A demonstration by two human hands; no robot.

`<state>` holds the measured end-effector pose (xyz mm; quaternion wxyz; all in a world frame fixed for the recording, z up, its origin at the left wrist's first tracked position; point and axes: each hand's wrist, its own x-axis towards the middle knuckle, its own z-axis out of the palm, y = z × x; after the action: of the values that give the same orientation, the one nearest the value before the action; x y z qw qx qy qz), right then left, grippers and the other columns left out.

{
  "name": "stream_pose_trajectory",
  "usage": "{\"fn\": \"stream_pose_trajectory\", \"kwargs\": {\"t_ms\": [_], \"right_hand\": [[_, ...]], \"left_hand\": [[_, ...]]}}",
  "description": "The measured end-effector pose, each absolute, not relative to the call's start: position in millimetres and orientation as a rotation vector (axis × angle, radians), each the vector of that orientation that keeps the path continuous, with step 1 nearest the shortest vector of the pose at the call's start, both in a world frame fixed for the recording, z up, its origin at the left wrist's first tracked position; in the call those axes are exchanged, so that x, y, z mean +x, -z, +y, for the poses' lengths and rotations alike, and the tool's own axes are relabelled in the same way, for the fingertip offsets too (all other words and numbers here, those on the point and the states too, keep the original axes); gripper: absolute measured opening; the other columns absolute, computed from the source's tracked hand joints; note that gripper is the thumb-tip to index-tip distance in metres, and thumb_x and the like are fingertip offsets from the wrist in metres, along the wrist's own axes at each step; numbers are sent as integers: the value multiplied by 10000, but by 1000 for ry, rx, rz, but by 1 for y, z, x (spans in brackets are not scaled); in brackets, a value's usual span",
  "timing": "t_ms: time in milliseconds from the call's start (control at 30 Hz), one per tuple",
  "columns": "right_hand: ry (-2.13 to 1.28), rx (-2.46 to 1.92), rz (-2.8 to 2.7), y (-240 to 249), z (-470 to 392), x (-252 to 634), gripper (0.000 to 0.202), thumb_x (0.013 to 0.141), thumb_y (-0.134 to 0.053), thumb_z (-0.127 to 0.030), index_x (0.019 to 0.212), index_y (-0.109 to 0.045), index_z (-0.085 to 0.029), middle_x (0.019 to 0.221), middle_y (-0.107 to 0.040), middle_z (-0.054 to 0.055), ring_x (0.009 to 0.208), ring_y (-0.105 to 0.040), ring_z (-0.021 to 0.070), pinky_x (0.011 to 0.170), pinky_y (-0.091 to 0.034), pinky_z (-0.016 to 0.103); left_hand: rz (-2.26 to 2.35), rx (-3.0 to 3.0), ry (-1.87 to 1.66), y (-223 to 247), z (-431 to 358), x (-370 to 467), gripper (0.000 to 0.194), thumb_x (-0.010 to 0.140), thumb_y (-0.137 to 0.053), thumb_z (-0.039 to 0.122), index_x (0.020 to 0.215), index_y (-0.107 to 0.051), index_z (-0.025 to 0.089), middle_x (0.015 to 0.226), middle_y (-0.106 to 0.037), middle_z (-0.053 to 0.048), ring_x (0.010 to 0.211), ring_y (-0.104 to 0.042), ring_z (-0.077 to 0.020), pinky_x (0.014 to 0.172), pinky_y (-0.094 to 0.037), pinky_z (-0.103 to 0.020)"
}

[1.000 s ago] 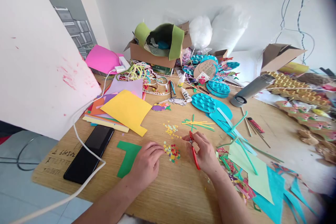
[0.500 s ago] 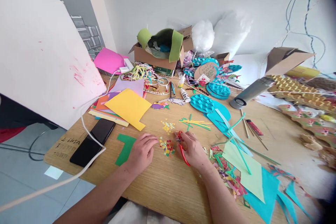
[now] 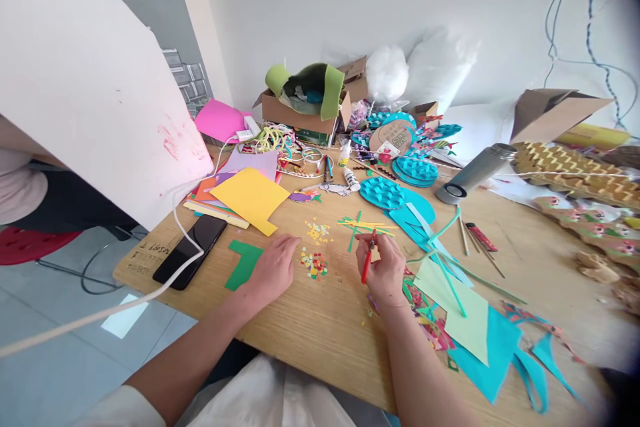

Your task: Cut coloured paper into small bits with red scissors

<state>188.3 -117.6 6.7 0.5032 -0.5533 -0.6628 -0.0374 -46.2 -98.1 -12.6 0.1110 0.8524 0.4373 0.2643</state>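
My right hand (image 3: 384, 270) is closed round red-handled scissors (image 3: 368, 263), their tips pointing away from me. Just beyond it lie thin green and yellow paper strips (image 3: 367, 225). My left hand (image 3: 273, 267) rests on the table with its fingers stretched out, partly over a green paper piece (image 3: 243, 265), and nothing shows in it. Between the hands is a small pile of red, yellow and green paper dots (image 3: 314, 263). Small yellow paper bits (image 3: 319, 231) lie behind the dots.
A phone (image 3: 193, 250) with a white cable across it and stacked coloured paper (image 3: 255, 193) lie left. Paper scraps (image 3: 433, 323), blue paper (image 3: 493, 347) and a metal flask (image 3: 475, 173) are right. Behind stands a cardboard box (image 3: 295, 113). Someone's sleeve (image 3: 23, 190) shows far left.
My right hand has moved right and away from me with the scissors, leaving the dots and coming beside the strips. My left hand stays near the green paper. The view has shifted slightly.
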Motion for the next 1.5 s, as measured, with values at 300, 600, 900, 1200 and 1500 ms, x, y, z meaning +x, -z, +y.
{"fn": "stream_pose_trajectory", "kwargs": {"t_ms": [300,600,900,1200,1500], "right_hand": [[147,-1407,-1561,-6,-118,192,153,813,-515,-186,670,-469,-209,639,-562,21,593,-491,162,584,-382,283],[156,-1399,-1478,-11,-121,195,129,823,-510,-197,694,-512,-195,640,-570,24,593,-510,163,572,-380,277],[100,-1390,-1454,-8,-122,195,120,822,-510,-178,708,-487,-206,700,-614,30,610,-523,162,592,-408,288],[-15,-1399,-1484,-1,-122,191,106,836,-514,-184,733,-501,-207,753,-643,40,665,-555,173,637,-433,301],[-58,-1419,-1480,-2,-122,190,139,840,-523,-199,705,-491,-202,727,-623,36,637,-538,162,615,-422,289]], "left_hand": [[1181,2522,-759,25,-110,-33,588,728,-398,-35,1292,-440,127,1278,-568,-131,1208,-511,-200,1016,-439,-404],[1178,2417,-924,29,-119,-35,562,757,-358,-30,1287,-440,139,1239,-605,-107,1138,-570,-172,977,-472,-374],[1184,2486,-1005,20,-117,-34,600,721,-379,-46,1286,-447,141,1222,-600,-115,1140,-552,-192,974,-471,-406],[1034,2704,-791,9,-122,-31,397,731,-478,4,1066,-616,167,1303,-532,-95,1336,-325,-253,1078,-353,-493],[1029,2713,-764,4,-121,-27,415,796,-482,84,1185,-572,194,1275,-541,-104,1303,-366,-252,1059,-353,-532]]}}
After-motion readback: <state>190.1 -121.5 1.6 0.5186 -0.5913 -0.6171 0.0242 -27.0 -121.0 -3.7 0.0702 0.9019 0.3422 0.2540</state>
